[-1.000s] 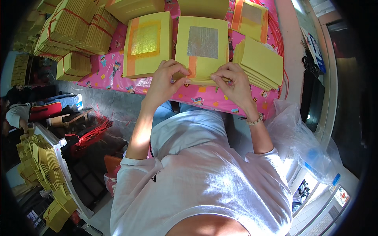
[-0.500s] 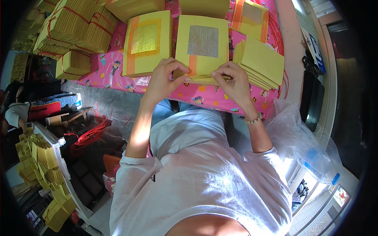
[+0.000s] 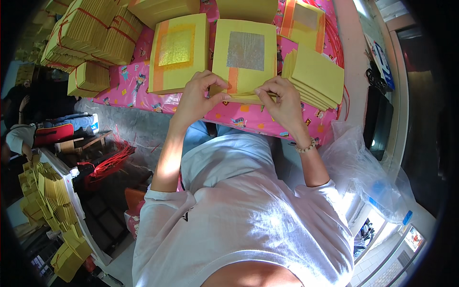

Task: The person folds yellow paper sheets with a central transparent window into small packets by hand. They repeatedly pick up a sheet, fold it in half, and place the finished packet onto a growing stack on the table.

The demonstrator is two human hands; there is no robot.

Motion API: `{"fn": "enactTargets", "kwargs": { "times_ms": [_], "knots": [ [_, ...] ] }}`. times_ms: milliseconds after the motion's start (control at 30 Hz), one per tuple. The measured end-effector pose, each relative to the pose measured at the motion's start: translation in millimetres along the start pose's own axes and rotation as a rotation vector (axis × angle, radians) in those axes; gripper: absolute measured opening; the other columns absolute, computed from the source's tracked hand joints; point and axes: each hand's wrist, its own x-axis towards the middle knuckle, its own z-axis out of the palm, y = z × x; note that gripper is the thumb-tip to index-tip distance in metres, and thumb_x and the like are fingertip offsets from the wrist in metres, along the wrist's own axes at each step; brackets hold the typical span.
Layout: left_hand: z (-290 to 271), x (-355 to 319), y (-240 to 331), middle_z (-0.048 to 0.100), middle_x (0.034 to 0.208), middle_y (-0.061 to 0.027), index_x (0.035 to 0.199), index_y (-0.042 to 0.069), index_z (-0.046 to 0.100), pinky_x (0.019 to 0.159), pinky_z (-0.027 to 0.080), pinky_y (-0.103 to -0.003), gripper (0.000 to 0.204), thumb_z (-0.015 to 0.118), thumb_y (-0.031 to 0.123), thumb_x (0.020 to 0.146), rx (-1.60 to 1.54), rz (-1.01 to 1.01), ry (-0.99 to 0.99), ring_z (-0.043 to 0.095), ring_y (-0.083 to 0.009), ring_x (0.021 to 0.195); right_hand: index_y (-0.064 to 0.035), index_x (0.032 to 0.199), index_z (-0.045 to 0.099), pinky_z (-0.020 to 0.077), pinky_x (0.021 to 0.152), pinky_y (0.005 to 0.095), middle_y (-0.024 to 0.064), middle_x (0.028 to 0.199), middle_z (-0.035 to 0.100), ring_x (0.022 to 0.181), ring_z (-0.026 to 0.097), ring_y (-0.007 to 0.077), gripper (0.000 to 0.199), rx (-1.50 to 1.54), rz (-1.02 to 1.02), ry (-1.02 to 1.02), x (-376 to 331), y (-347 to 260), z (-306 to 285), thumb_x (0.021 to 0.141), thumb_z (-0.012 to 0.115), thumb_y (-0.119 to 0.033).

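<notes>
Silver-squared rectangular yellow paper stack: left hand at 7 o'clock, right hand at 5. Both grips probably pinching its edge.

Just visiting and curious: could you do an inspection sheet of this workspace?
Surface: pink patterned tablecloth
Job's things: silver-patched yellow stack, gold-patched yellow stack left of it, plain yellow sheets to its right
Clutter: clear plastic bag, right; red strands, left
Grips: left grip and right grip touch the silver-patched yellow stack's near edge; firmness unclear
Cables: black coil, right, perhaps cable
Surroundings: another person, left; second table with yellow paper bundles
</notes>
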Motion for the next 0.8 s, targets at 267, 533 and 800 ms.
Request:
{"fn": "enactTargets", "kwargs": {
  "times_ms": [267,533,800],
  "knots": [
    [1,2,-3,0.063,0.088,-0.0062,0.084,0.003,0.065,0.068,0.049,-0.027,0.014,0.074,0.005,0.073,-0.018,0.011,-0.005,0.057,-0.0183,0.087,-0.0062,0.084,0.070,0.0461,0.067,0.0351,0.0046,0.082,0.060,0.076,0.056,0.0235,0.017,-0.151,-0.257,-0.033,-2,2,-8,0.074,0.073,-0.019],
    [3,1,-5,0.062,0.087,-0.0052,0.081,0.002,0.064,0.067,0.049,-0.026,0.013,0.075,0.006,0.073,-0.063,-0.016,0.017,0.058,-0.0166,0.084,-0.0088,0.085,0.071,0.0458,0.066,0.0348,0.0038,0.080,0.059,0.075,0.056,0.0224,0.014,-0.171,-0.255,-0.077,0,-1,-11,0.075,0.072,-0.019],
    [4,1,-4,0.061,0.084,-0.0054,0.078,0.002,0.063,0.067,0.047,-0.028,0.013,0.074,0.006,0.073,-0.058,0.002,0.031,0.057,-0.0187,0.082,-0.0096,0.082,0.068,0.0477,0.063,0.0344,0.0030,0.078,0.059,0.071,0.057,0.0221,0.010,-0.287,-0.332,-0.056,1,-5,-11,0.077,0.069,-0.018]
  ]
}}
